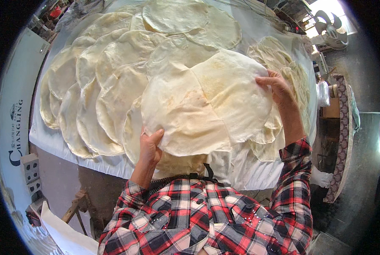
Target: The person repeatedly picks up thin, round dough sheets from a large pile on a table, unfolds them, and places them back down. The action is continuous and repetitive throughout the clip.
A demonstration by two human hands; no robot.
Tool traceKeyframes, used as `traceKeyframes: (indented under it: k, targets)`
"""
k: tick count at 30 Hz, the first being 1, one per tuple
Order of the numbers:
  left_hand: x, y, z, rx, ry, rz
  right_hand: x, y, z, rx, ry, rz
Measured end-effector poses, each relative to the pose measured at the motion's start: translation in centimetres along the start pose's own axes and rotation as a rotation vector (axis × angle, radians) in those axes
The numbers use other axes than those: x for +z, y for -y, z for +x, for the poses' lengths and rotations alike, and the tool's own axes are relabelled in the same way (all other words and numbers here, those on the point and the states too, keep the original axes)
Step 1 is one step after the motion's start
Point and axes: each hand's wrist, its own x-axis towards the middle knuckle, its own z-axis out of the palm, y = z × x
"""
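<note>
1. Workroom, cluttered at its edges: a fan (329, 29) stands far right before a bright opening, a bench (336, 140) with a patterned edge lies to the right, and a white panel (11, 85) runs down the left side, with grey blocks (31, 172) by its near end.
2. Table (266, 174) under a white cover, its near edge just in front of the person's plaid shirt (177, 212).
3. Thin pale rounds (115, 102) overlap like shingles across the left and far parts of the table; a crumpled pile (298, 80) of similar material sits at the right.
4. Held sheet (232, 97): above the near middle of the table, over other rounds, tan patches on its face. One line crosses it from far to near (fold or overlap, cannot tell which).
5. Left hand (150, 146): pinching the sheet's near left edge, thumb on top, fingers mostly hidden beneath.
6. Right hand (277, 87): pinching the far right edge; the underside of this grip is hidden.
</note>
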Motion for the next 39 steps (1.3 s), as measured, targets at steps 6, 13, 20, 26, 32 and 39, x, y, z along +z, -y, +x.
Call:
traceKeyframes:
  k: [6, 13, 20, 26, 32, 39]
  targets:
    - [-7.0, 0.9, -0.8, -0.024, 0.029, 0.028, -2.6, -2.2, -1.5, 0.057, 0.059, 0.095]
    - [-7.4, 0.6, 0.5, -0.031, 0.09, 0.08, -9.3, 1.1, -3.1, 0.074, -0.005, -0.038]
    - [-8.4, 0.6, 2.4, -0.003, 0.069, 0.154, -14.8, 7.2, -2.4, 0.029, -0.057, -0.231]
    - [-7.8, 0.7, 2.9, -0.013, 0.063, 0.19, -23.5, 12.9, -3.1, -0.264, -0.415, -0.766]
    - [-7.9, 0.8, 3.2, -0.114, 0.074, 0.257, -29.0, 7.7, 4.0, -1.025, -0.733, -1.459]
    - [-11.1, -1.1, 1.5, -0.117, 0.103, -0.085, -7.2, -7.9, 7.8, -0.898, -0.405, -1.27]
